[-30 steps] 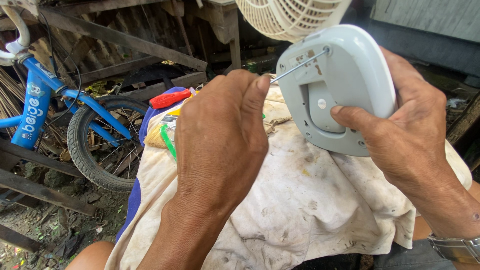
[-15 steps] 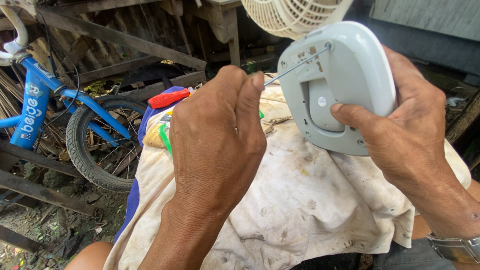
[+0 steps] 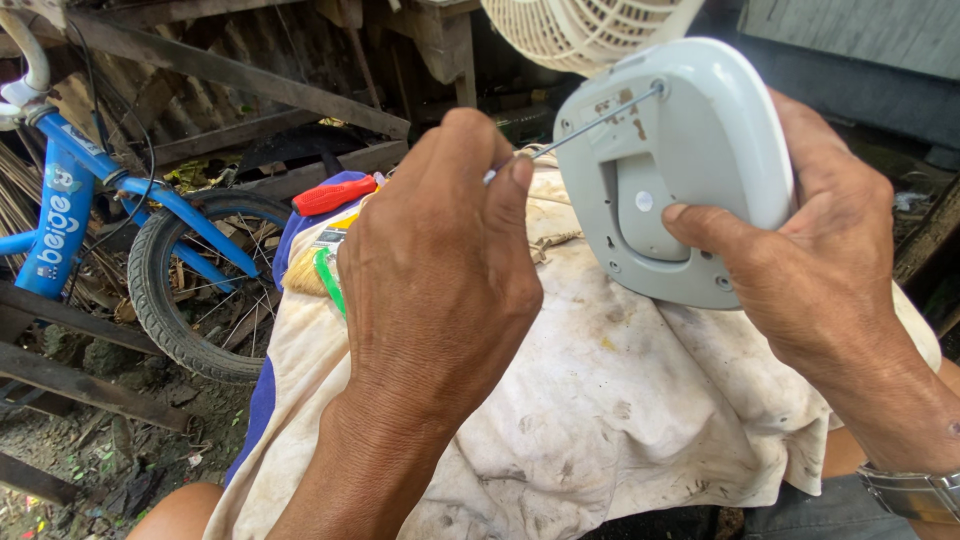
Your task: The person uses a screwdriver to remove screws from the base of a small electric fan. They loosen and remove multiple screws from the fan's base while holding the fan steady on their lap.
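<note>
My left hand is closed around a screwdriver; only its thin metal shaft shows, with the tip at a hole near the top edge of a pale grey fan base. My right hand grips that base from the right side, thumb pressed on its underside, which is turned toward me. The cream fan grille sticks up behind the base. Everything is held above a stained white cloth spread over my lap.
A red-handled tool and a green-handled tool lie on the cloth's far left. A blue bicycle with its tyre stands at left among wooden beams and debris. A wristwatch is on my right wrist.
The fan base has tilted slightly and the screwdriver shaft has shifted with it; my left hand has turned a little on the handle. Both hands keep their grip.
</note>
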